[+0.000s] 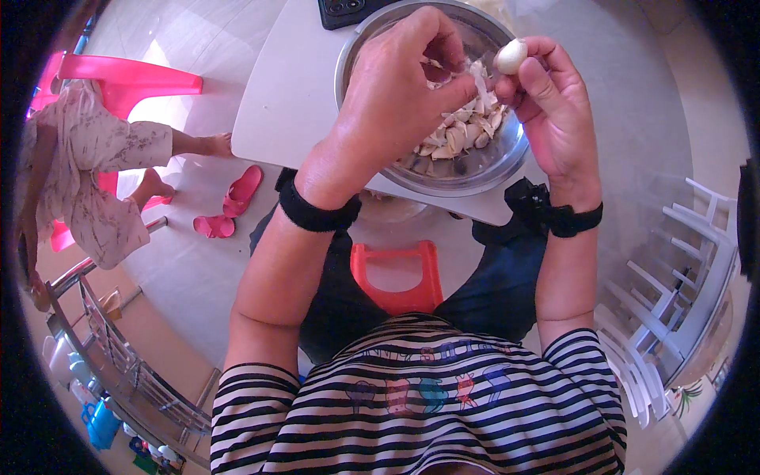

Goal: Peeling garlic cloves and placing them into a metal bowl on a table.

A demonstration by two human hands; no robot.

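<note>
In my right hand [558, 111], a smooth white peeled garlic clove [512, 57] is pinched between thumb and fingers, just above the right rim of a metal bowl [507, 165]. Over the bowl's left part, my left hand [404, 91] has its fingers curled in toward the thumb. Whatever it may hold is hidden behind those fingers. Unpeeled garlic cloves [459, 138] and loose papery garlic skins [480, 77] fill part of the bowl, which rests on a white table [277, 103].
A dark phone [345, 9] lies beside the bowl at the far edge of view. Between my legs is a red stool [396, 297]. Pink slippers [229, 210] lie on the floor at left, near another person [103, 150] on a pink chair [127, 83]. White racks [681, 261] stand right.
</note>
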